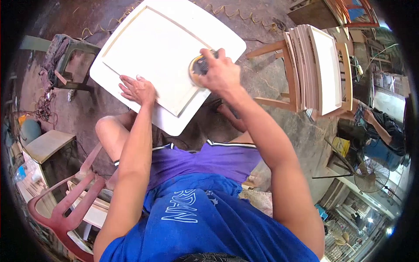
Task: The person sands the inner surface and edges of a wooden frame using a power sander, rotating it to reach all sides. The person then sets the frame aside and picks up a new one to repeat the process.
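Note:
A white rectangular panel with a raised rim (152, 48) lies at a slant on a white round-cornered tabletop (222, 32). My right hand (221, 72) is wrapped round a round palm sander (199, 67), dark on top with a yellowish edge. The sander sits on the panel near its right rim, and its underside is hidden. Fingers stretched out, my left hand (139, 90) rests flat on the panel's near left edge.
Several similar white panels (312, 70) stand stacked on edge on a wooden chair, right. Behind the table a coiled yellow hose (235, 14) crosses the floor. A red plastic chair (72, 205) is at lower left, a fan (371, 174) and another person (384, 126) at right.

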`<state>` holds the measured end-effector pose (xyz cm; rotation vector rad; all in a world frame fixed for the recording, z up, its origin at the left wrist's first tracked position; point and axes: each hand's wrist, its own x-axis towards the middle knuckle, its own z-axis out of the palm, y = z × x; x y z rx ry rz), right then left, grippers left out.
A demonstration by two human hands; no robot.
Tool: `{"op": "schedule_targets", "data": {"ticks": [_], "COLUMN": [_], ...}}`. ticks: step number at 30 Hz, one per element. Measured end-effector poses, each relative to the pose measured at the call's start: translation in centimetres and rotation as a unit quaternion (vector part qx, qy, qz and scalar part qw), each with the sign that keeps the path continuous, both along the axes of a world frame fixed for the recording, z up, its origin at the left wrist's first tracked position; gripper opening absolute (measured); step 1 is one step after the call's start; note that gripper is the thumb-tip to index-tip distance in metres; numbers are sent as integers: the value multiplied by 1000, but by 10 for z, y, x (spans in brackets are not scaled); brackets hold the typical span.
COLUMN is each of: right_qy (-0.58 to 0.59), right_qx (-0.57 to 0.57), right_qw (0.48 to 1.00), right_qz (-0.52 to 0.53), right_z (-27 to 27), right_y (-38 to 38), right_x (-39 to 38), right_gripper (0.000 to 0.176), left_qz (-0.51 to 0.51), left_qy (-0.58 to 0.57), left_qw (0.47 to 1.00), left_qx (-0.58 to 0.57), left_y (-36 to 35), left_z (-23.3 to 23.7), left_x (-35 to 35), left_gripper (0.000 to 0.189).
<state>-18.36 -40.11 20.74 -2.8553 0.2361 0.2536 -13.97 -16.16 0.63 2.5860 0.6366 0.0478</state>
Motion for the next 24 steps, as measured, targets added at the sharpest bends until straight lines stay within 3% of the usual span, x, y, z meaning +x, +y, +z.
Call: {"op": "schedule_targets", "data": {"ticks": [11, 24], "right_qy": [16, 37], "right_qx": [-85, -52], "right_qw": [993, 997], "right_qz": [-78, -45], "right_z": [-2, -2], "right_y": [-83, -83], "right_x": [63, 13], "right_gripper": [77, 76], "left_qz": [3, 3], "left_qy": [-14, -27], "left_qw": [1000, 999], "left_qx": [17, 43], "left_y": [-1, -2], "left_z": [5, -2], "left_x": [-2, -3], "left_gripper": [77, 75]}}
